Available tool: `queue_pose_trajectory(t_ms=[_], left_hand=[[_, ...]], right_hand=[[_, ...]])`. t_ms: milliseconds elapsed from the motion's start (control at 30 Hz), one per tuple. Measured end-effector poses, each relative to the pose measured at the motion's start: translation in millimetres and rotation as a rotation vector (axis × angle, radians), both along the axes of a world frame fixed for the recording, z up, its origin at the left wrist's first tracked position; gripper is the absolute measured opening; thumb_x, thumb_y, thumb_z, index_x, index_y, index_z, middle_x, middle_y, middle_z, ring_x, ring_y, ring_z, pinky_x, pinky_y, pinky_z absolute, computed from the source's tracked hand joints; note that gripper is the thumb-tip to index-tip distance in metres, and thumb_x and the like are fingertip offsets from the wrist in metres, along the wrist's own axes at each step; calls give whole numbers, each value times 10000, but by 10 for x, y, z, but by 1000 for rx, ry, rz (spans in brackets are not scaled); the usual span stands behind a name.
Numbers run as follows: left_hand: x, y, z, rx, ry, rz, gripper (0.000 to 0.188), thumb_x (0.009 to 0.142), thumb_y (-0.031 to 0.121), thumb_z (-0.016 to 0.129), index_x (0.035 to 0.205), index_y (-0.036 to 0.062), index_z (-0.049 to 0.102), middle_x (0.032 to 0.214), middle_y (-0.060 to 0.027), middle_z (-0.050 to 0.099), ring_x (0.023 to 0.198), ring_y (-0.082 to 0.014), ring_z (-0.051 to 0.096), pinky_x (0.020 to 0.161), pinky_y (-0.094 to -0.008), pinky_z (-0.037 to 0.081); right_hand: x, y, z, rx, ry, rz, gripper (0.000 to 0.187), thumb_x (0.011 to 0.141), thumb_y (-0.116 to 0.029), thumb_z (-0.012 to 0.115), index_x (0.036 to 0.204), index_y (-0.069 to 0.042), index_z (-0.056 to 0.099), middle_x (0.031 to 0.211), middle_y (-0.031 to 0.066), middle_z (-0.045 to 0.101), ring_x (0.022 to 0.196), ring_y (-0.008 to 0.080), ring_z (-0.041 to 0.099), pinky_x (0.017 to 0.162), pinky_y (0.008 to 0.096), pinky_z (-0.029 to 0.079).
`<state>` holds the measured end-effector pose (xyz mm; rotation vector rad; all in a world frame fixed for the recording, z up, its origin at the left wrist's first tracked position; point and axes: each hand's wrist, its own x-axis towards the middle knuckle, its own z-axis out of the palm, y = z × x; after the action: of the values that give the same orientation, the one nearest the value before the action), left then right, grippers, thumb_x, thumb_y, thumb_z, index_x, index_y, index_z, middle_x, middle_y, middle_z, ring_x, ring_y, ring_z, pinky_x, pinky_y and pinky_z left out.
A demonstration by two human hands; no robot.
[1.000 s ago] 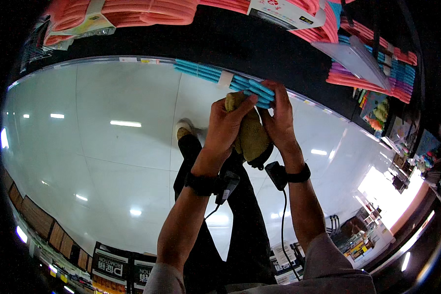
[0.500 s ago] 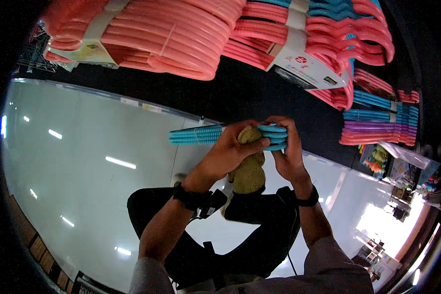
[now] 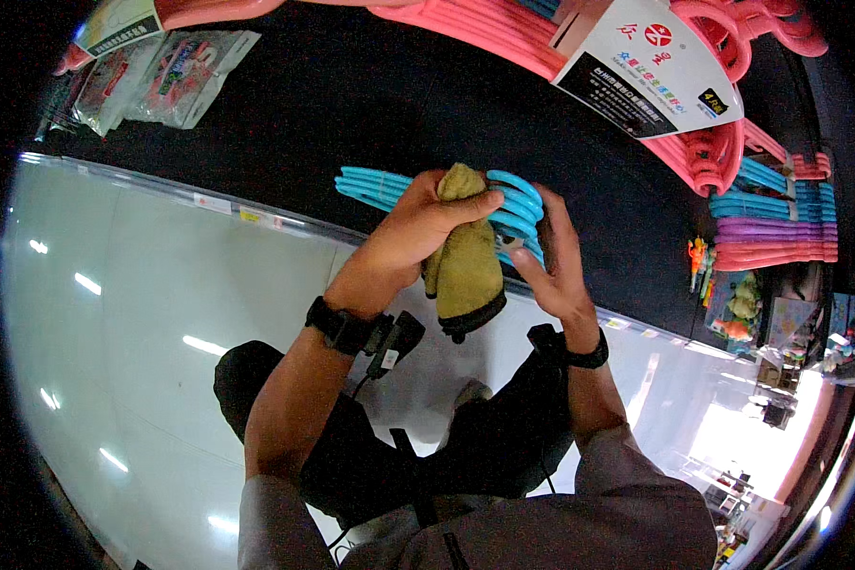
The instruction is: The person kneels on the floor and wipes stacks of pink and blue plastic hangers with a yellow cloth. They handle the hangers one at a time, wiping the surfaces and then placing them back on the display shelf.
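**Gripped before a dark shelf (image 3: 299,119)**

At twelve o'clock, the blue hanger bundle (image 3: 516,198) points toward ten; across it, an olive cloth (image 3: 470,271) droops toward six. Left hand (image 3: 410,226) clamps the cloth; right hand (image 3: 562,271) clasps the bundle's three-o'clock end.

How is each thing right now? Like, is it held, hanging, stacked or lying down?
Left hand: closed, pinching the cloth under its thumb
Right hand: curved around the near end of the blue hangers
Green cloth: bunched at the top, hanging down
Blue hangers: bundled together, held
Pink hangers: bundled, with a card on them
Plastic bags: lying on the shelf
Purple hangers: stacked
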<state>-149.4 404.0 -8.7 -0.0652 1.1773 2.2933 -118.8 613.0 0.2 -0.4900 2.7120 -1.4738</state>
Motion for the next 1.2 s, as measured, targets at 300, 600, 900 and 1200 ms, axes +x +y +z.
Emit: queue_pose_trajectory(t_ms=[300,600,900,1200], left_hand=[[106,-326,231,-297,49,-102,321,790,209,830,1017,68,652,849,4,640,761,-129,622,684,-282,506],[112,-518,433,-440,331,68,498,840,236,764,1285,74,609,1147,-52,694,972,-123,626,826,-269,498],[147,-143,-102,-1240,1258,129,583,805,211,780,1338,110,566,1370,-132,574,995,-309,695,854,-404,575],[233,-293,-311,-1637,1351,50,405,846,269,713,1169,47,617,1016,-98,697,795,-258,696,677,-375,542]], right_hand=[[-237,36,-98,-249,-150,371,383,768,-220,854,976,-35,591,911,37,534,874,139,501,781,294,427],[-215,-186,-104,-584,-115,-73,203,767,-102,838,892,-43,689,825,-12,671,754,68,595,698,241,484],[-130,-33,192,-510,-131,22,269,817,-173,814,997,-24,681,887,3,673,811,67,588,730,244,489],[-111,-59,163,-606,-64,260,437,864,-189,770,1235,-21,613,1011,56,648,923,125,608,786,285,499]])
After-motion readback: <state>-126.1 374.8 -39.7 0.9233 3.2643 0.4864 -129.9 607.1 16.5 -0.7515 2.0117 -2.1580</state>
